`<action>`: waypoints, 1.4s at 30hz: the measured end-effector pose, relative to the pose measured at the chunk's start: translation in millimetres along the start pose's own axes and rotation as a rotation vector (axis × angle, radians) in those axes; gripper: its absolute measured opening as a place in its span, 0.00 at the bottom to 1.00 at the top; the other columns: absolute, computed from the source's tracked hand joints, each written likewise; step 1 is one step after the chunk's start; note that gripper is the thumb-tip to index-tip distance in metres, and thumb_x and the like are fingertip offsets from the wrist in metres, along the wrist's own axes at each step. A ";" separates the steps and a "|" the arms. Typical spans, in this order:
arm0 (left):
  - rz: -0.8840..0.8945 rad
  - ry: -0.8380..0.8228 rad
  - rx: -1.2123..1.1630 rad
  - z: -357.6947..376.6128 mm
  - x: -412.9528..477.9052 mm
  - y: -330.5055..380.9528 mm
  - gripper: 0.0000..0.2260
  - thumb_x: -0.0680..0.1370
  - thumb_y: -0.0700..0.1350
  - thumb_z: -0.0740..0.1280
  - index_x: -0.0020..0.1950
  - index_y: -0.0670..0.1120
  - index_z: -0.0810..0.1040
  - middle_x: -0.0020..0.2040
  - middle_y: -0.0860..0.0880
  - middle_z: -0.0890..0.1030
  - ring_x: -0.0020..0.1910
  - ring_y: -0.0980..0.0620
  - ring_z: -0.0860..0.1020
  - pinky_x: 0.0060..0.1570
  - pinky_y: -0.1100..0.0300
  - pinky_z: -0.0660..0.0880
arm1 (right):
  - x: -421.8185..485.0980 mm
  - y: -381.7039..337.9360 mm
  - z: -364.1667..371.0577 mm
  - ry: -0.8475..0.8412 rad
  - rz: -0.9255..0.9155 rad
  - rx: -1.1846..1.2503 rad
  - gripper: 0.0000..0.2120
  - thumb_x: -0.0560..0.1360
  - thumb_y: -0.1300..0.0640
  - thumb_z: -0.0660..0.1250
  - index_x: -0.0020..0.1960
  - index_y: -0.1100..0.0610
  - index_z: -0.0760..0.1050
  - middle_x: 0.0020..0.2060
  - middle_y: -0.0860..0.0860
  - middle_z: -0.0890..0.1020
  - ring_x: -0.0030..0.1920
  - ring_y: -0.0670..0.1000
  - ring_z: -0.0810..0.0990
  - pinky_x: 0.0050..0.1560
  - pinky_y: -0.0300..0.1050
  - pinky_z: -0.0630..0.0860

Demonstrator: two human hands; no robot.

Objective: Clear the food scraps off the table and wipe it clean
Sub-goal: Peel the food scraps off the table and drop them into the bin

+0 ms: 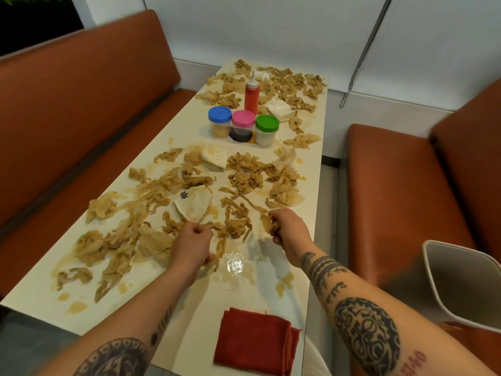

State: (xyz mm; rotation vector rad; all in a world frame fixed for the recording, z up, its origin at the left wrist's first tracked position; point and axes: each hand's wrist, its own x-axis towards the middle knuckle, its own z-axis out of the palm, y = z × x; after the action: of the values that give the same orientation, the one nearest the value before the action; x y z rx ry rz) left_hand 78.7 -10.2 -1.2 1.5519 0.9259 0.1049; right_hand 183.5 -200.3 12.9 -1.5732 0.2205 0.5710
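Note:
A long cream table (189,302) is strewn with several tan, wet food scraps (252,172) and soggy paper pieces, with greasy puddles (235,263) near the front. My left hand (193,244) is closed around a strand of scraps at the table's near middle. My right hand (287,230) grips a clump of scraps close to the right edge. A folded red cloth (254,339) lies at the near edge, untouched.
A rack of three jars with blue (220,114), pink (243,117) and green (267,122) lids stands mid-table, a red sauce bottle (252,95) behind it. A white bin (461,280) sits on the right orange bench (393,191). Another orange bench (81,118) runs along the left.

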 end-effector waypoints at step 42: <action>0.231 -0.081 -0.251 -29.1 -32.7 35.1 0.09 0.76 0.46 0.61 0.41 0.43 0.76 0.50 0.46 0.86 0.44 0.47 0.77 0.35 0.56 0.69 | -24.6 7.3 21.3 0.052 -0.079 -0.340 0.11 0.82 0.50 0.63 0.50 0.58 0.74 0.49 0.57 0.83 0.41 0.53 0.78 0.42 0.49 0.76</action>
State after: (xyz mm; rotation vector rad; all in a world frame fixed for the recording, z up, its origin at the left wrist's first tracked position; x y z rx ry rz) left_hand 57.5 -3.6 50.4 1.4123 0.6402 0.3090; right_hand 154.4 -185.1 18.6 -1.9183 0.1025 0.5246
